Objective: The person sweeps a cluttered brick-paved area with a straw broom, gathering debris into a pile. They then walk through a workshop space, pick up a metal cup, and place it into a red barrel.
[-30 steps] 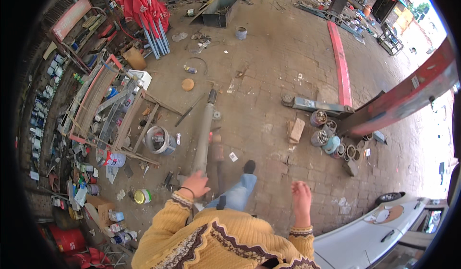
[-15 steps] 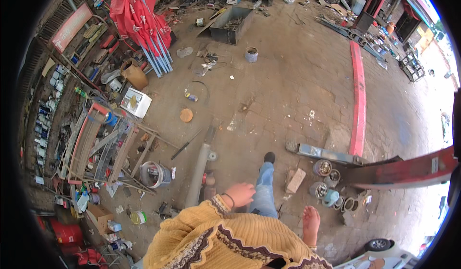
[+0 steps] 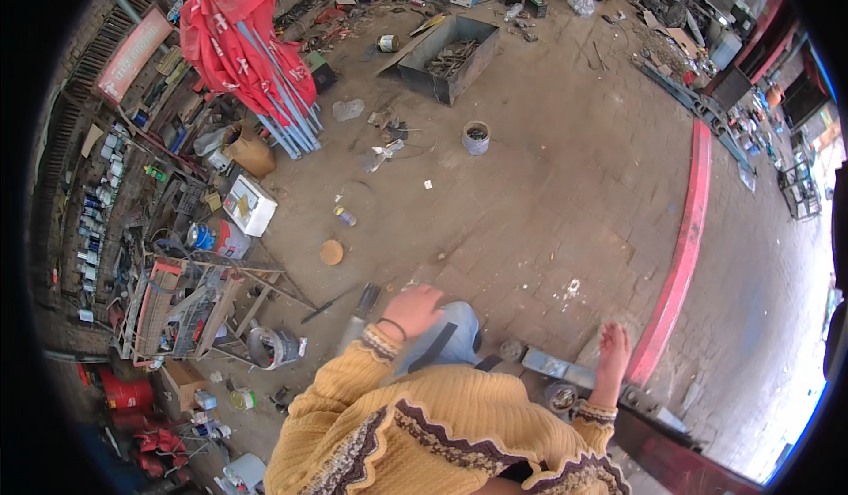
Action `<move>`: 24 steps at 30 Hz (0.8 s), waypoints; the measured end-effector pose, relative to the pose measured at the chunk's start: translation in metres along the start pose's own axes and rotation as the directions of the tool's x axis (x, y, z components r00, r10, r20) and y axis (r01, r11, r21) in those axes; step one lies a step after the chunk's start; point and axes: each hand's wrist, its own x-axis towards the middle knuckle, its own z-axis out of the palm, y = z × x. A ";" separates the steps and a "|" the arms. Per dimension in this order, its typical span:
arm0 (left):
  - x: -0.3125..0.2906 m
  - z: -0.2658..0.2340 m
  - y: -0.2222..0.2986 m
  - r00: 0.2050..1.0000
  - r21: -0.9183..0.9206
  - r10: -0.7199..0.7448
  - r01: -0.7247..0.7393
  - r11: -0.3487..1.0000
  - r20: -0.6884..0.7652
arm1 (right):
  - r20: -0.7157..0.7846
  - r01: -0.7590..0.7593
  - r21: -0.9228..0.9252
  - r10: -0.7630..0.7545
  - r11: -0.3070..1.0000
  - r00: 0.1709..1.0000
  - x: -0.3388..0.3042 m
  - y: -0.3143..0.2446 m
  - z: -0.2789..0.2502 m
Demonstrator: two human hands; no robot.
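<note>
My left hand (image 3: 412,311), with a dark band at its wrist, hangs over my bent leg in blue jeans (image 3: 455,334). Nothing shows in its loosely bent fingers, though they are slightly blurred. Beside it lies a grey metal pipe (image 3: 352,332), partly covered by my yellow knitted sleeve (image 3: 340,380). On the other side, my right hand (image 3: 613,354) is held up with fingers loosely curled and no object in them. It appears between a long red beam (image 3: 680,265) and a blue-grey metal arm (image 3: 558,367) on the ground.
A small bucket (image 3: 475,138) stands ahead, before a metal trough (image 3: 450,58) of scrap. To the left are a folded red canopy (image 3: 238,45), a white box-shaped appliance (image 3: 251,204) and a metal frame (image 3: 190,305). A round brown disc (image 3: 331,252) lies on the floor.
The view has shifted forward and turned, so the bucket and trough sit lower and the red beam farther right. My leg is now bent under my left hand; my right hand is higher and farther right.
</note>
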 end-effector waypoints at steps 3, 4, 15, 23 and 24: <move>0.071 -0.010 -0.024 0.978 0.049 -0.187 0.183 0.982 0.088 | 0.121 -0.114 -0.027 0.117 0.993 0.986 0.083 -0.011 0.071; 0.100 -0.014 -0.032 0.956 0.096 -0.256 0.244 0.965 0.145 | 0.183 -0.145 -0.081 0.158 0.986 0.970 0.111 -0.014 0.091; 0.547 -0.143 0.047 0.990 0.188 0.125 -0.135 0.973 0.067 | 0.011 -0.146 -0.069 0.147 0.987 0.989 0.377 -0.129 0.210; 0.842 -0.132 0.163 0.817 0.021 0.563 -0.570 0.822 0.123 | -0.208 -0.107 0.158 0.139 0.982 0.968 0.599 -0.166 0.181; 0.878 -0.132 0.168 0.843 0.027 0.525 -0.531 0.847 0.115 | -0.226 -0.120 0.163 0.156 0.979 0.961 0.640 -0.171 0.176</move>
